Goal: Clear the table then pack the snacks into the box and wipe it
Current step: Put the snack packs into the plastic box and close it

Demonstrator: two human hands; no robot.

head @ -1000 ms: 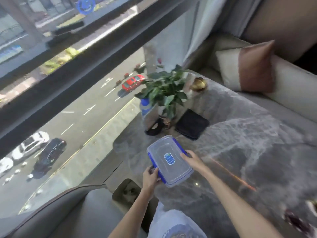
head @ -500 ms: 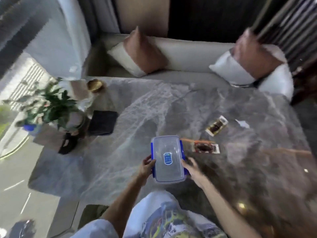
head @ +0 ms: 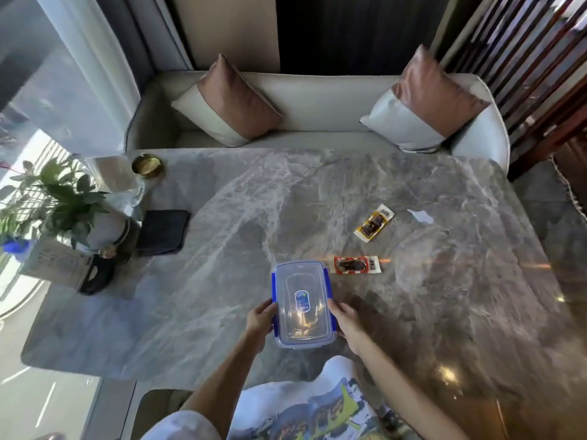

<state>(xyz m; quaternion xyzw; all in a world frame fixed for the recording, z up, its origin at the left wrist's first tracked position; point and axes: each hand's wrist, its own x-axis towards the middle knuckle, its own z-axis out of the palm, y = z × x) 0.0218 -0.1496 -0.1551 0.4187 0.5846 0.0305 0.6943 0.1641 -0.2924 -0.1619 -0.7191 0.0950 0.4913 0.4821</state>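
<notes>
Your left hand (head: pixel 259 319) grips the left long side of the box (head: pixel 301 312), fingers curled over the blue edge. Your right hand (head: pixel 344 322) grips the right long side in the same way. The box sits between both hands, close to your body, at the near middle of the surface (head: pixel 222 217). Whether it rests on the surface or is held just above it cannot be told. The lid (head: pixel 300 277) is on, and the clear walls show nothing inside.

Just beyond the far right corner of the box lies the near snack (head: pixel 355 265). The far snack (head: pixel 374 223) lies further out to the right, with a white scrap (head: pixel 420 215) beside it. A dark pad (head: pixel 163 231), possibly the wiping cloth, lies well to the left beside the plant (head: pixel 60 198).

Step in hand: positioning the box for packing. Neither snack is packed yet.

Next move, as a judgement:
1. Set the box flat on the surface.
2. Release the blue clip (head: pixel 328 290) on each side and lift the lid clear.
3. Reach with your right hand for the near snack first.

Keep your left hand on the box while unclipping, since the polished surface may let it slide.
</notes>
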